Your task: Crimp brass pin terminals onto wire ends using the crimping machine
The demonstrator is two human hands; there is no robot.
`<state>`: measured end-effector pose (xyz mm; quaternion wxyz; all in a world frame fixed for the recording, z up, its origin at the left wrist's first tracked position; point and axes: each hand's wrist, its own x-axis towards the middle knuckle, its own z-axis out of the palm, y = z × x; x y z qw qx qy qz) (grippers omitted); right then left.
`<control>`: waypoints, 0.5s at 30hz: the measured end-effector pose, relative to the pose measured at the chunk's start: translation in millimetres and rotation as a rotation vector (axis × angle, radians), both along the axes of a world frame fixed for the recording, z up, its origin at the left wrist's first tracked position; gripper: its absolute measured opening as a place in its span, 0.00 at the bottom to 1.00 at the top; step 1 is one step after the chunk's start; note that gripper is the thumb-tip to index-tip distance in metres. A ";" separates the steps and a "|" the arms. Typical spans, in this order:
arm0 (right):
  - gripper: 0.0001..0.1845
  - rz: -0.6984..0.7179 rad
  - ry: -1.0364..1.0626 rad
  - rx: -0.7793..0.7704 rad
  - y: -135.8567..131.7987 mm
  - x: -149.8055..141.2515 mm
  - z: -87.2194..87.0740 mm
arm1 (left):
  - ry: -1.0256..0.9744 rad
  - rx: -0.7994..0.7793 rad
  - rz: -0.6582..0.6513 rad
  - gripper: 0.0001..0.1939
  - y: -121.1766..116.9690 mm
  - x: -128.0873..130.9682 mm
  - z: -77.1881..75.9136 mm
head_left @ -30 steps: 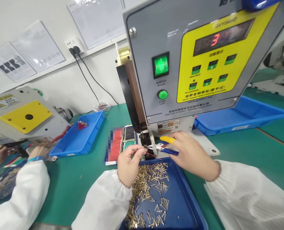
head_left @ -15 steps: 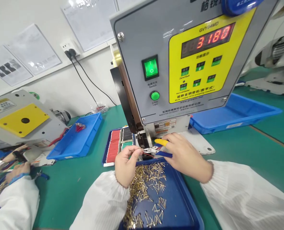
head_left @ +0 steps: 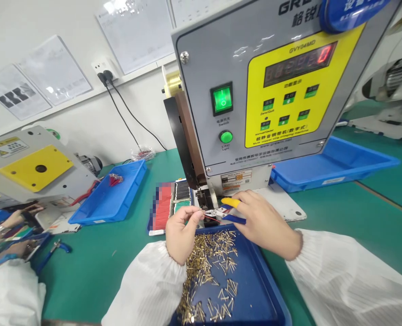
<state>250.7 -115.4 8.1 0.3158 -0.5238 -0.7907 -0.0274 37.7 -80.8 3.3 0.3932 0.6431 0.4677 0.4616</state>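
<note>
My left hand (head_left: 182, 231) pinches a thin red wire (head_left: 213, 218) between thumb and forefinger, just in front of the machine's crimping head (head_left: 206, 197). In my right hand (head_left: 260, 222) are small pliers (head_left: 235, 219) with blue handles. Their metal jaws point left and meet the left fingertips; whether they grip the wire is too small to tell. A yellow cover sits on my right forefinger. Below both hands lies a dark blue tray (head_left: 255, 280) with many brass-coloured pins (head_left: 208, 253) heaped toward its left side.
The grey machine (head_left: 217, 59) with a lit green switch stands ahead. Behind my left hand, a tray holds red (head_left: 163, 206), black and green wires. Blue trays stand left (head_left: 119, 203) and right (head_left: 303, 176). At far left, a co-worker's sleeve (head_left: 14, 290) and hands show near another machine (head_left: 34, 163).
The machine's display went from 3180 to 0. My hands keep their hold by the crimping head, and the view has shifted slightly. At left, the co-worker's arm moved back, uncovering more of another pair of pliers.
</note>
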 end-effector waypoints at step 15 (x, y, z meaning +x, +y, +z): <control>0.17 -0.023 -0.029 0.020 -0.3 -1.7 -1.9 | 0.011 -0.012 0.011 0.13 0.3 0.6 1.2</control>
